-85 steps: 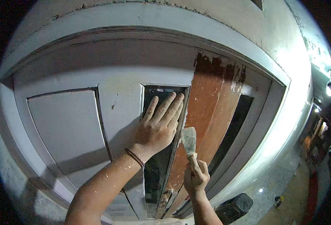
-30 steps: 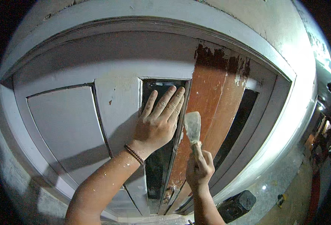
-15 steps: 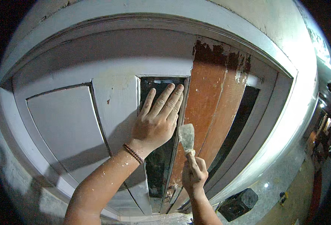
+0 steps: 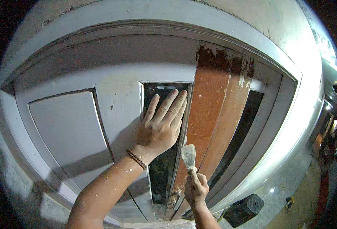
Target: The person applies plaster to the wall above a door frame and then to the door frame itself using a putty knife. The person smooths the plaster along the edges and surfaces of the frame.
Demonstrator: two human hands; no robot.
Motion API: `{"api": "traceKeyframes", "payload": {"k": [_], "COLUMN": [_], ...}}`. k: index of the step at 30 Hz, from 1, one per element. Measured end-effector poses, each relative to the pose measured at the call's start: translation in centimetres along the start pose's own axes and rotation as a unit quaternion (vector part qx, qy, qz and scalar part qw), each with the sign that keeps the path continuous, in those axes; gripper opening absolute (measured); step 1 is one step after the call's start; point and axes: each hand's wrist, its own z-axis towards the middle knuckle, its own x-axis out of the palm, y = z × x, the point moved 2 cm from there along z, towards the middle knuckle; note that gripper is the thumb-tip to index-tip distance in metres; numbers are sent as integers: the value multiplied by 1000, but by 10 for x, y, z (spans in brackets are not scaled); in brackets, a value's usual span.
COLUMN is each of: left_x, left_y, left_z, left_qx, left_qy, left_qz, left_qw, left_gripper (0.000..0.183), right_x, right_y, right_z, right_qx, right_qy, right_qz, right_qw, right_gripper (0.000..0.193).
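My left hand (image 4: pixel 161 124) lies flat with fingers spread over the narrow dark glass pane (image 4: pixel 162 179) of a door. A beaded bracelet (image 4: pixel 136 159) circles that wrist, and pale flakes dot the forearm. Closed round its handle, my right hand (image 4: pixel 196 191) holds a scraper (image 4: pixel 188 155) with its whitish, smeared blade pointing up. The blade is over the left side of the stripped, reddish-brown wooden boards (image 4: pixel 206 110), beside the pane's edge; whether it touches the wood I cannot tell. Ragged dark and white paint remnants (image 4: pixel 214 55) mark the top of those boards.
White paint covers the left door panel (image 4: pixel 67 129) and the door frame (image 4: pixel 153 11). A second dark pane (image 4: pixel 239 133) stands right of the brown boards. On the floor at lower right lies a black boxy object (image 4: pixel 245 210). Blurred items (image 4: pixel 328 129) fill the far right.
My right hand and the scraper have moved down along the brown boards. My left hand stays pressed in about the same place on the pane. The view has shifted slightly.
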Motion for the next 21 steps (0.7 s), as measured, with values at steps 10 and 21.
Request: {"api": "traceKeyframes", "payload": {"k": [10, 21], "left_x": [0, -2], "left_y": [-1, -1], "left_z": [1, 1], "left_qx": [-6, -8], "left_qy": [5, 6], "left_qz": [3, 9], "left_qw": [1000, 1000], "left_gripper": [59, 59], "right_x": [-3, -7], "right_y": [0, 0], "right_z": [10, 6], "right_qx": [-13, -27], "right_qy": [-3, -17], "right_qz": [-10, 1], "right_qw": [1000, 999], "right_gripper": [47, 45]}}
